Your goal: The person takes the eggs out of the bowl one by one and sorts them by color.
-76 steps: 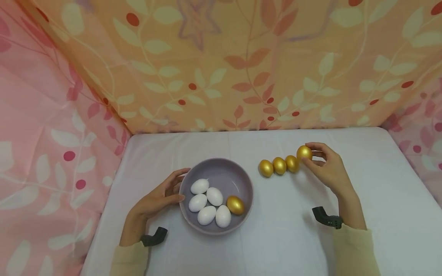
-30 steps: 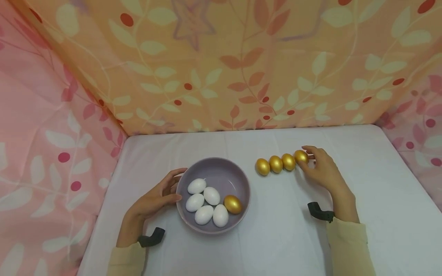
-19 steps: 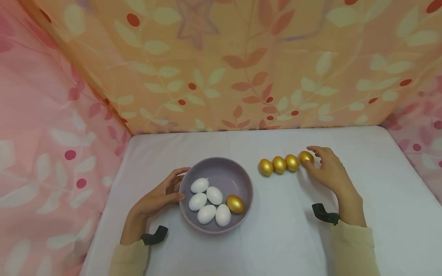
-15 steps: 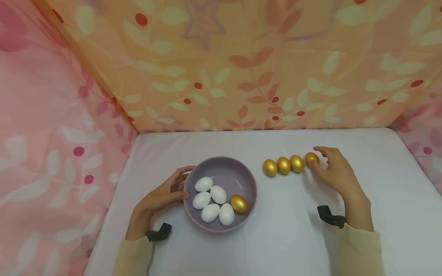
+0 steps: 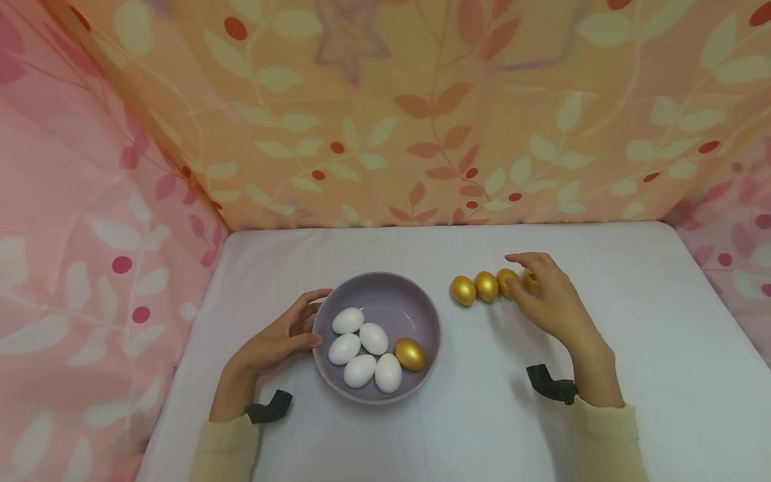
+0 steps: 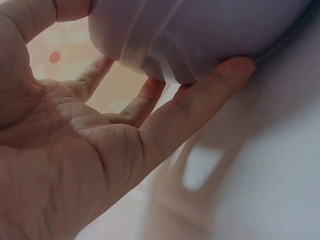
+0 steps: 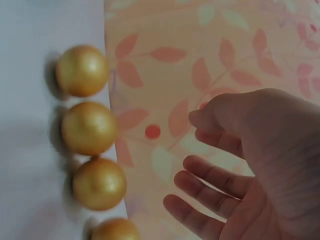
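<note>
A mauve bowl (image 5: pixel 415 301) holds several white eggs (image 5: pixel 373 339) and one golden egg (image 5: pixel 409 354). My left hand (image 5: pixel 271 345) holds the bowl's left side, fingers spread and bent along the outer wall; the left wrist view shows fingertips (image 6: pixel 235 70) against the wall. Right of the bowl, several golden eggs (image 5: pixel 463 290) stand in a slanting row on the table. Above the row's right end is my right hand (image 5: pixel 551 298), holding nothing and partly hiding the last eggs. Its bent fingers are apart from the golden eggs (image 7: pixel 90 128) in the right wrist view.
A white cloth (image 5: pixel 470 402) covers the table. Behind it hangs an orange leaf-patterned curtain (image 5: pixel 361 134), with pink patterned fabric (image 5: pixel 72 268) at the left side. A dark wrist mount (image 5: pixel 271 407) sits on each forearm.
My right hand has set a golden egg down at the row's right end and let go, then moved left over the row. The left hand has stayed at the bowl.
</note>
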`<state>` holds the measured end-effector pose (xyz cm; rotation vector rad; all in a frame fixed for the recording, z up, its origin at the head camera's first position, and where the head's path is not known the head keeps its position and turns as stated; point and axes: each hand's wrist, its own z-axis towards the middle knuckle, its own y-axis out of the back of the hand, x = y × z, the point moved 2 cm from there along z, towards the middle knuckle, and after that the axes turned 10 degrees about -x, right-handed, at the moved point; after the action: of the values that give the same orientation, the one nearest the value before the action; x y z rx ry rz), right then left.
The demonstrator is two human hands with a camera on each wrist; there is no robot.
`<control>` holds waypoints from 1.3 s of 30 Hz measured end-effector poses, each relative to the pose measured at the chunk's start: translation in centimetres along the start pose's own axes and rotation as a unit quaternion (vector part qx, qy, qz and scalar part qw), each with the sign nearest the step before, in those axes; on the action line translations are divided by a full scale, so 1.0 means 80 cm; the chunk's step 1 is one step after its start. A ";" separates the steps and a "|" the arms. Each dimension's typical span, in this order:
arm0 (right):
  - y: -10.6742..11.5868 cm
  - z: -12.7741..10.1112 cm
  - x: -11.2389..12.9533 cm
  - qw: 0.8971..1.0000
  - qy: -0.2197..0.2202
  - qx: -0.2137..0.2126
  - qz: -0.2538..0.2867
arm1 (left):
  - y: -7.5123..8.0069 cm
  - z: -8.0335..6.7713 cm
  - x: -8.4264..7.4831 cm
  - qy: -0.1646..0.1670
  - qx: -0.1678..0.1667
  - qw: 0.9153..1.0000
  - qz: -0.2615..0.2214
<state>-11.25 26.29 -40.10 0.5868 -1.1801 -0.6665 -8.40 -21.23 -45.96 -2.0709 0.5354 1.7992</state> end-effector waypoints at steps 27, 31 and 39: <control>-0.067 0.005 0.151 0.955 0.191 0.212 0.086 | -0.001 -0.001 -0.008 -0.006 -0.009 1.000 -0.005; -0.078 0.007 0.159 0.946 0.206 0.242 0.062 | 0.000 -0.001 -0.006 -0.005 -0.009 1.000 -0.003; -0.101 0.003 0.162 0.926 0.208 0.313 0.027 | 0.000 -0.002 0.001 0.000 -0.010 1.000 0.001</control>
<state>-9.68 11.30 -37.65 1.1662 -0.9860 -0.0834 -8.27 -21.30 -46.05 -2.0832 0.5229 1.8136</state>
